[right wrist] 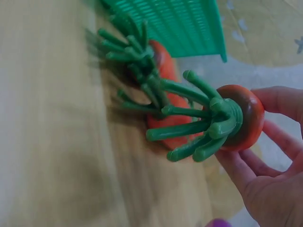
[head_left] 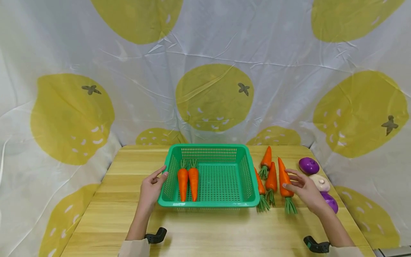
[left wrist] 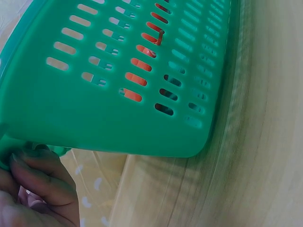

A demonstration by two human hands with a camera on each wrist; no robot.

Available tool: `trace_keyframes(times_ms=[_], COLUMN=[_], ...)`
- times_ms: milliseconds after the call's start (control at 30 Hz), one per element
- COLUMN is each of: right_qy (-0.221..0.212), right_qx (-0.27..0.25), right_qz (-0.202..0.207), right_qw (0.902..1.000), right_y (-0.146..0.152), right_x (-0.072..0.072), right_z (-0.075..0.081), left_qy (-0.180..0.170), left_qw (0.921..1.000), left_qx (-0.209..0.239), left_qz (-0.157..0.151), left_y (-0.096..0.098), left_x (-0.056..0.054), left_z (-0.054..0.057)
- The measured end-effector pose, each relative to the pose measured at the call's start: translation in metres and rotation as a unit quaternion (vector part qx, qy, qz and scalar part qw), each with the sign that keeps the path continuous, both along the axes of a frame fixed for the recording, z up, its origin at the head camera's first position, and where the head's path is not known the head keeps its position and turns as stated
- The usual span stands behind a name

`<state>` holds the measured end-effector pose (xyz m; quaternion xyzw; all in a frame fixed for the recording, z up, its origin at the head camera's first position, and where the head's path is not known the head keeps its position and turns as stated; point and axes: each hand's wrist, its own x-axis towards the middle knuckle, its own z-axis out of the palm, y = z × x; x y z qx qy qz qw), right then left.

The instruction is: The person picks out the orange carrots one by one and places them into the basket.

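Observation:
A green plastic basket (head_left: 208, 205) stands on the table, and two orange carrots with green tops, one on the left (head_left: 182, 181) and one beside it (head_left: 194, 180), lie inside along its left part. At the basket's left rim my left hand (head_left: 151, 189) grips the edge between thumb and fingers; the left wrist view shows the slotted basket wall (left wrist: 94, 127) close up. To the right of the basket, my right hand (head_left: 304, 188) holds another carrot (head_left: 284, 178) by thumb and fingertips. Its green stalks (right wrist: 194, 118) point toward the wrist camera.
Three more carrots, a back one (head_left: 267, 157), a middle one (head_left: 271, 177) and one (head_left: 260, 184) against the basket, lie between basket and right hand. At the table's right edge are two purple roundish vegetables (head_left: 309, 165) and a whitish one (head_left: 320, 182). A lemon-patterned cloth (head_left: 276, 96) hangs behind.

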<state>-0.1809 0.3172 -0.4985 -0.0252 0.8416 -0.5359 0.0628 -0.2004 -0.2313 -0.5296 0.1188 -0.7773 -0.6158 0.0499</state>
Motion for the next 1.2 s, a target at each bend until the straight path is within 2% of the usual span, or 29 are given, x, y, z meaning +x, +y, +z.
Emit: trace_keyframes(times_ms=[267,533,833,1067,1200], right_qy=[0.029,0.048,0.04,0.024,0.015], right_qx=[-0.045,-0.089,-0.12,-0.149,-0.162], right_qz=[0.008,0.042,0.048,0.057,0.066], right_qw=[0.9985,0.994,0.9908,0.9869,0.9845], right_y=[-0.021,-0.05,-0.085,-0.117,-0.137], right_x=[-0.007,-0.018,-0.033,-0.042,-0.049], right_z=[0.027,0.041,0.049,0.045,0.045], left_qy=[0.002,0.002,0.001,-0.004,0.005], left_qw=[1.0,1.0,1.0,1.0,0.9999], left_qx=[0.003,-0.002,-0.001,0.0,0.01], left_qz=[-0.006,-0.001,0.002,-0.005,-0.006], left_y=[-0.002,-0.001,0.0,-0.001,-0.002], left_x=[0.0,0.0,-0.001,0.001,0.001], left_z=[-0.001,-0.001,0.0,-0.003,-0.003])
